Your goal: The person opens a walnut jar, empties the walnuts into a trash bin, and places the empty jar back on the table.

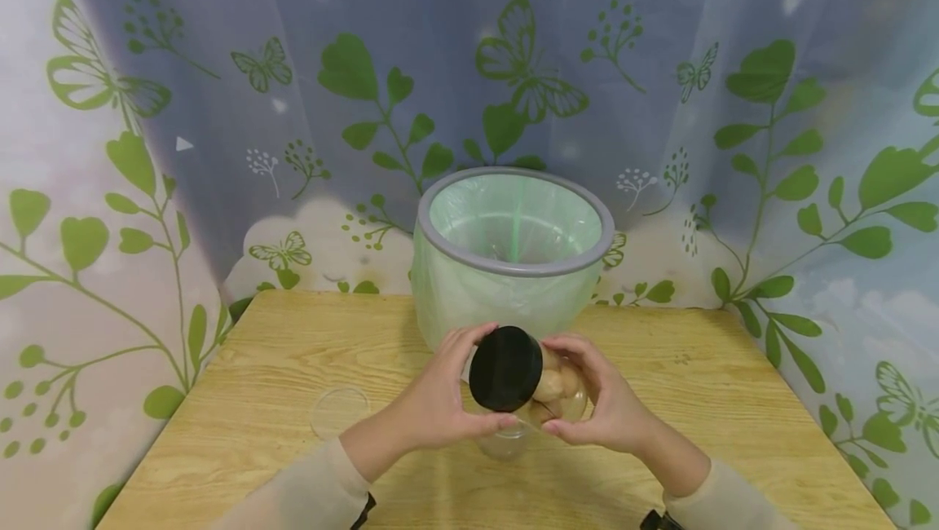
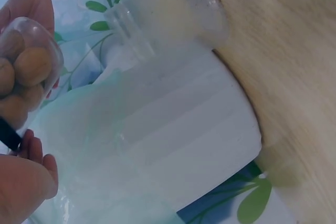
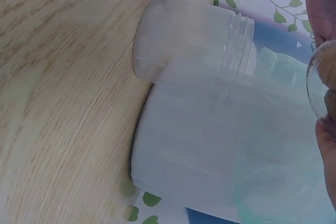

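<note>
a round black lid caps a clear jar of tan balls, tilted above the yellow wood-grain table; the left hand curls its fingers round the lid, the right hand round the body, likely steadying both ends.

Wooden table filling the lower frame
Bin and clear jar are standing centre, a round object resting left.
</note>
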`<state>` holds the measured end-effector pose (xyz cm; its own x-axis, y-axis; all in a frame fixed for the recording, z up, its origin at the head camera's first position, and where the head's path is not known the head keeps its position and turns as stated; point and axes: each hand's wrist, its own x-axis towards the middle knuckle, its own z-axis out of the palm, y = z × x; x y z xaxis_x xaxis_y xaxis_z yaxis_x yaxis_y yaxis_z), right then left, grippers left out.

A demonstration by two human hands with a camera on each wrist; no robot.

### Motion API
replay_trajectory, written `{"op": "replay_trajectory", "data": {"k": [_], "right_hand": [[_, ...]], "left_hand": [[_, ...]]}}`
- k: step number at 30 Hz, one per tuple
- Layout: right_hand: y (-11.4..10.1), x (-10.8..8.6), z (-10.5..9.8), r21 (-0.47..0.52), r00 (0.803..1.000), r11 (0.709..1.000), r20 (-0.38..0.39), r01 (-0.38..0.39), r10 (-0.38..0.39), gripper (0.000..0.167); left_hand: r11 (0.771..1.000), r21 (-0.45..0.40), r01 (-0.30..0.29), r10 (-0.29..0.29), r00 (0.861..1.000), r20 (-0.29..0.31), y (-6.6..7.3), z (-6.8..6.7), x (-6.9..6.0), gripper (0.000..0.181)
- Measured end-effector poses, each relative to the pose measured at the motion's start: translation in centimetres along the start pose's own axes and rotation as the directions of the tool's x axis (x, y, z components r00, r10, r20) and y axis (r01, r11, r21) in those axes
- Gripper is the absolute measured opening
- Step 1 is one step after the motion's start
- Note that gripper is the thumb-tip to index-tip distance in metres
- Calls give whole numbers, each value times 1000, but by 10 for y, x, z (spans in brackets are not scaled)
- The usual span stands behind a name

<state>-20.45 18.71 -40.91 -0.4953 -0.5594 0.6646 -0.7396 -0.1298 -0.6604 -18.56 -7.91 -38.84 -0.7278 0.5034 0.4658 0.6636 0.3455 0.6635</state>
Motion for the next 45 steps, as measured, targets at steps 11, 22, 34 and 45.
{"op": "replay_trajectory", "data": {"k": [11, 22, 34, 45], "right_hand": [[2, 0, 1, 21, 999, 999, 3, 36, -36, 85], [2, -3, 2, 44, 997, 999, 77, 6, -9, 86], [4, -2, 5, 14, 998, 1000, 51, 24, -25, 81], [7, -3, 4, 32, 999, 999, 35, 13, -14, 81]], "left_hand": [[993, 88, -74, 58, 984, 170, 6, -24, 14, 108], [970, 163, -180, 140, 963, 229, 13, -33, 19, 95], [953, 288, -88, 52, 990, 132, 21, -29, 19, 92], [863, 470, 186, -230, 973, 36, 45, -21, 10, 108]]}}
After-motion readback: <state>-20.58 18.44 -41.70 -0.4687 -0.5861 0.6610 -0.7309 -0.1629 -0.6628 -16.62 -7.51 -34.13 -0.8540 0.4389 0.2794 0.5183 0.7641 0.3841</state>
